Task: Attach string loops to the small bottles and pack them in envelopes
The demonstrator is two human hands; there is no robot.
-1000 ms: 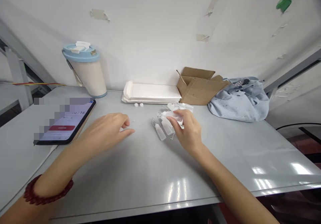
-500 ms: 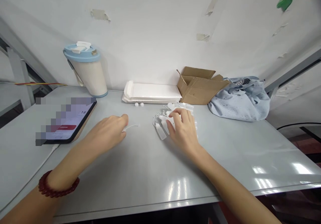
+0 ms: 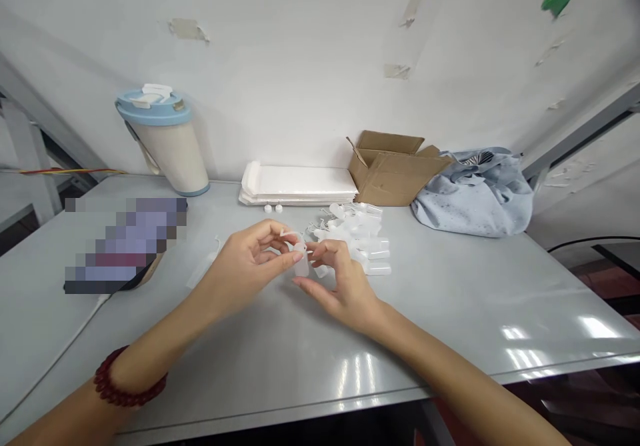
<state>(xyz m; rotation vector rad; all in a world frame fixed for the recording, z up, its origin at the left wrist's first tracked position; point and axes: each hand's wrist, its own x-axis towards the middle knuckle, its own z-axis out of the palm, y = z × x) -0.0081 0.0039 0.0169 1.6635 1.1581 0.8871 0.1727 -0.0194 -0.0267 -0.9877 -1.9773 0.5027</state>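
My left hand (image 3: 247, 266) and my right hand (image 3: 340, 286) meet over the middle of the grey table (image 3: 280, 359). Both pinch one small translucent plastic bottle (image 3: 301, 263) held upright between the fingertips. Just behind it lies a pile of several similar small bottles (image 3: 363, 236). A red bead bracelet (image 3: 127, 389) is on my left wrist. Two small white caps (image 3: 273, 209) sit farther back on the table.
A phone (image 3: 125, 249) lies at the left with a white cable. A blue-lidded jug (image 3: 163, 139) stands at the back left. A stack of white bags (image 3: 297, 185), an open cardboard box (image 3: 393, 169) and a blue cloth bundle (image 3: 475, 193) line the wall.
My right hand lifted one bottle out of the pile and brought it toward the centre. My left hand came off the table and moved right to grip the same bottle.
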